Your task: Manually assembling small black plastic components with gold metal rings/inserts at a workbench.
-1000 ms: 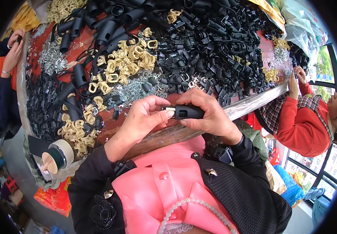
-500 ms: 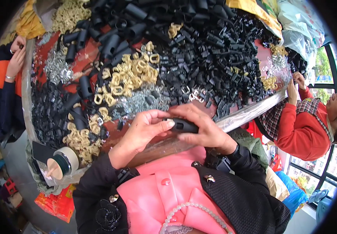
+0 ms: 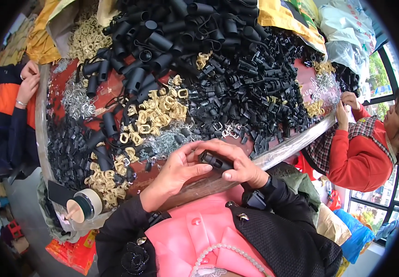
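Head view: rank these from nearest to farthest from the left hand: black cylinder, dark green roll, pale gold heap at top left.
1. Black cylinder: between the hands.
2. Dark green roll: left, near table edge.
3. Pale gold heap: far left corner.

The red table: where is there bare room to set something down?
On the red table, a small patch lies nearly bare between the near gold loops and the left hand. Another, at right, lies between the black parts and the silver hooks. Black parts crowd the middle, black tubes the far side.
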